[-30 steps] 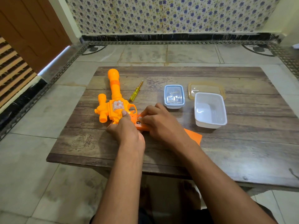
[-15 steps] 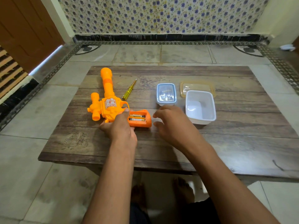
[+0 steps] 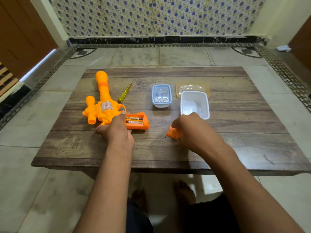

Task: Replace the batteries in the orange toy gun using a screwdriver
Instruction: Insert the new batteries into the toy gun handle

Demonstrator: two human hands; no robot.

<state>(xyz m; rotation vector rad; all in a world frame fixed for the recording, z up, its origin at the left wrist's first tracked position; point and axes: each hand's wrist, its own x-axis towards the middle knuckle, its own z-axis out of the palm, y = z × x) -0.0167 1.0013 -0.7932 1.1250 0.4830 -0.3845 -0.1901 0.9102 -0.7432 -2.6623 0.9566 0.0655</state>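
- The orange toy gun (image 3: 105,107) lies at the table's (image 3: 235,148) nine o'clock, batteries (image 3: 134,120) exposed.
- Left hand (image 3: 117,130) grips its handle; keep it steady.
- Right hand (image 3: 193,130) holds the battery cover (image 3: 172,134); park it at three o'clock, within reach.

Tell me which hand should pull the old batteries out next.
Probably the right hand, once it sets down the orange cover it holds. The left hand grips the toy gun beside the open compartment, steadying it, with the batteries exposed on its right side.
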